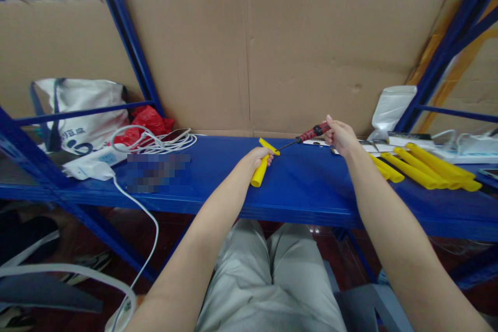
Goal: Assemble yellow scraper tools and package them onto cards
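My left hand (pixel 262 156) is closed round a yellow T-shaped plastic tool, its thick round handle (pixel 258 175) pointing toward me and its narrow crosspiece (pixel 267 144) lying beyond the fingers. In my right hand (pixel 339 135) is a screwdriver (pixel 311 133) with a red and black handle, gripped at the handle's end. Its thin shaft slants down to the left, and the tip meets the yellow tool near the crosspiece. Whether a screw sits under the tip is too small to tell. Both hands are over the blue shelf (pixel 307 187).
Several yellow handles (pixel 412 171) lie to the right. Behind them are a white pouch (pixel 392 109) and a white power strip (pixel 467 153). On the left are coiled white cable (pixel 171 142), a red plastic bag (pixel 150 122) and a cloth bag (pixel 85 109). Cardboard (pixel 303 57) closes off the back.
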Tool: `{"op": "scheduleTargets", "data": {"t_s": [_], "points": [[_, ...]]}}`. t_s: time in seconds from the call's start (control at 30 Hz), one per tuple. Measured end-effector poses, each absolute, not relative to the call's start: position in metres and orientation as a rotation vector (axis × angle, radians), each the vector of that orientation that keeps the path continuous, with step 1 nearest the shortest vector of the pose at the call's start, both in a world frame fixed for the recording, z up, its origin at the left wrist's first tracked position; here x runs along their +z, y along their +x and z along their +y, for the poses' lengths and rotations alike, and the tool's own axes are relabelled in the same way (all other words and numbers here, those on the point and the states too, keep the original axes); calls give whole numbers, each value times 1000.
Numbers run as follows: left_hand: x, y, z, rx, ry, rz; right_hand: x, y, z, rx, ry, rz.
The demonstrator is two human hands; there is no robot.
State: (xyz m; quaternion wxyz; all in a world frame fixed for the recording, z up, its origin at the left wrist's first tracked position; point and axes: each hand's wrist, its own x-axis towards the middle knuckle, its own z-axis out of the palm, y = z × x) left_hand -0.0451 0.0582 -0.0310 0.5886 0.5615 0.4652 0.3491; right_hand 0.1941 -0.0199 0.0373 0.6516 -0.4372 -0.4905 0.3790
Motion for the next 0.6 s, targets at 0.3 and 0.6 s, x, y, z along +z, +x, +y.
{"op": "scheduleTargets", "data": {"t_s": [0.3,0.6], "points": [[-31,-45,57,868,1326,1078,41,191,-27,876,-923,-1180],[-28,-45,55,877,1367,1118,31,189,-20,606,-1081,-1165]]}}
